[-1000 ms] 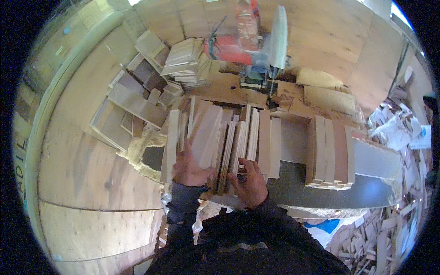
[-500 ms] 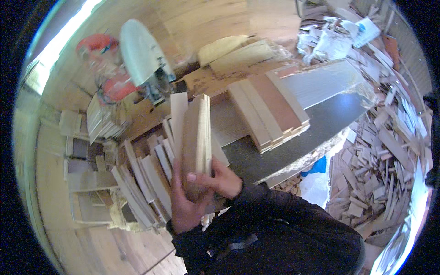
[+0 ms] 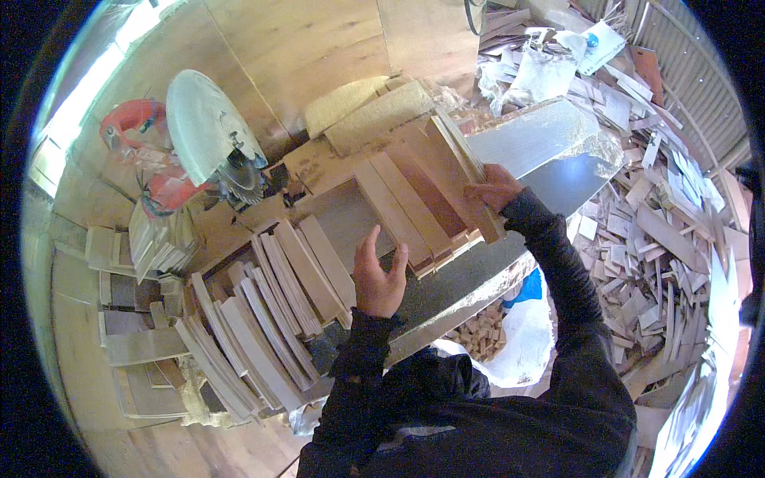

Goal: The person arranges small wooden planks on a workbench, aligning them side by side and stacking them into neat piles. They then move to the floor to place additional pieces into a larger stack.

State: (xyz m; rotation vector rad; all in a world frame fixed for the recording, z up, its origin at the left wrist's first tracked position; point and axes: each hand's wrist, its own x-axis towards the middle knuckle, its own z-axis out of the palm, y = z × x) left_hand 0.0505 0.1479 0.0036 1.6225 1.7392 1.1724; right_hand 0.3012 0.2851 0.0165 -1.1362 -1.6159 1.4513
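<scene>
My right hand is closed on the near part of a small bundle of wooden boards, whose edges stand above the right side of a board stack. The stack has pale brown strips and one reddish strip, lying on a dark metal table. Left of the stack, my left hand is held with thumb and fingers apart and nothing between them. Beside that hand, several long pale boards lean in a row on the table's left part.
A round saw blade shows under a pale guard at the back left, near orange-red round parts. Scrap wood is heaped on the right. A white sack and small offcuts lie below the table edge.
The boards both hands held over the leaning row have moved right to the stack, now in my right hand alone. My left hand has let go and opened. The view has shifted.
</scene>
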